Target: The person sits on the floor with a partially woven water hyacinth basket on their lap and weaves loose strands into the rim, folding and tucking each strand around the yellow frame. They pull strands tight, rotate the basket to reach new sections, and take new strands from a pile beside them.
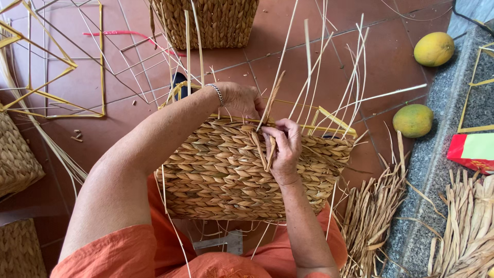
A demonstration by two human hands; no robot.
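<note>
Woven straw makes up the half-finished basket (226, 175), which rests on the person's lap over orange clothing, its wall plaited nearly up to the yellow wire frame (329, 119) at the rim. The right hand (284, 149) pinches a flat straw strand (263, 149) against the top rows; the left hand (242, 99), with a bracelet at its wrist, closes over the rim behind it (its fingertips are hidden). Loose uprights (329, 77) stand unwoven above the edge, so the top rows look left to do. Out on the tiled floor (360, 41) lie dry straw bundles (368, 221) at right, two yellow-green fruits (413, 120) near the stone edge, and a finished basket (206, 20) at the far edge.
</note>
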